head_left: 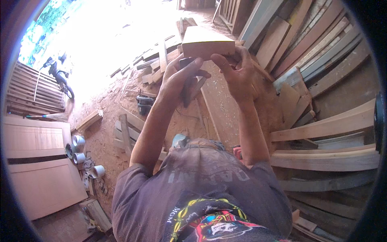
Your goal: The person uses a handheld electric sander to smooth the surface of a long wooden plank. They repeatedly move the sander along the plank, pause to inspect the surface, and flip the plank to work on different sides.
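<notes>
Far to your left a motorbike (pixel 58 74) stands in bright daylight beside a stack of slatted wooden panels (pixel 34 90); below them a broom (pixel 46 117) lies by a large pale door panel (pixel 38 167) that fills the lower left; along that panel's right edge sit several small tins (pixel 78 148) on the sawdust-covered floor (pixel 107 105); a short plank (pixel 89 119) lies just above them, and a dark power tool (pixel 144 103) rests on the floor nearer the middle.

Your left hand (pixel 179 76) is raised in front of you, fingers curled, the thumb stretched up against the underside of the wooden block (pixel 207 43); it also grips a dark narrow tool (pixel 188 86) that hangs down from the palm, though what kind of tool it is cannot be told; the block itself is held up between both hands, above a long board (pixel 219 109) on the floor, its pale top face tilted away from you and its reddish front face toward you.

Your right hand (pixel 238 72) closes on the block's lower right corner, thumb bent in toward the left hand, fingers wrapped behind the wood; the two hands sit near each other, thumbs almost meeting.

To your right, curved wooden rails (pixel 326 125) lie stacked one above another; above them long planks (pixel 314 40) lean in a fan toward the upper right corner.
</notes>
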Available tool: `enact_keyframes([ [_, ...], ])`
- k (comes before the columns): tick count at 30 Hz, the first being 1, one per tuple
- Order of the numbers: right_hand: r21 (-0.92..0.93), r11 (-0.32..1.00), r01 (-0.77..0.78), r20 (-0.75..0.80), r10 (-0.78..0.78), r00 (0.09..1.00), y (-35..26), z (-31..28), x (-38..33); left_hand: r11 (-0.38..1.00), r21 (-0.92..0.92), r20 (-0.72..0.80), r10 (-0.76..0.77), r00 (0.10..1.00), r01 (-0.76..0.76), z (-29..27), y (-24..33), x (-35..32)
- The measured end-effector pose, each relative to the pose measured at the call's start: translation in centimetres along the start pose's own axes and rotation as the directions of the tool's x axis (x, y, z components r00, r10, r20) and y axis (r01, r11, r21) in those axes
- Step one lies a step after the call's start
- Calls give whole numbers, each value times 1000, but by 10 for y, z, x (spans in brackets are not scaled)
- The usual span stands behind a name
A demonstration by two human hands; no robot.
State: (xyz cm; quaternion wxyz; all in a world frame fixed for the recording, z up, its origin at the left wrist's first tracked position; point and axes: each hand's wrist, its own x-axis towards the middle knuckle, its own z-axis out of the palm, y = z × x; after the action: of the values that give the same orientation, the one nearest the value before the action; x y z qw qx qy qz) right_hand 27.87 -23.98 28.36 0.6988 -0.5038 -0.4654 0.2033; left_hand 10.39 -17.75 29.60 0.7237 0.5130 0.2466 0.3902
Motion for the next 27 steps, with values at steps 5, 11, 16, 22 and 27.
enact_keyframes([
  [5,31,1000,7,-1,-7,1000,-3,7,2,1000,-23,-24,-4,1000,3,-4,-2,0],
  [11,-82,996,19,27,-17,999,0,-4,-2,996,-63,-14,-67,998,66,-6,-3,-5],
  [16,-272,931,-244,223,308,925,28,-49,-86,944,263,134,-242,961,201,-61,-72,-42],
  [22,-637,605,-478,69,662,746,93,-101,-194,763,188,70,-638,767,618,-47,-209,-86],
  [27,-782,475,-404,-90,555,827,60,-154,-223,634,613,139,-674,726,471,-50,-273,-78],
])
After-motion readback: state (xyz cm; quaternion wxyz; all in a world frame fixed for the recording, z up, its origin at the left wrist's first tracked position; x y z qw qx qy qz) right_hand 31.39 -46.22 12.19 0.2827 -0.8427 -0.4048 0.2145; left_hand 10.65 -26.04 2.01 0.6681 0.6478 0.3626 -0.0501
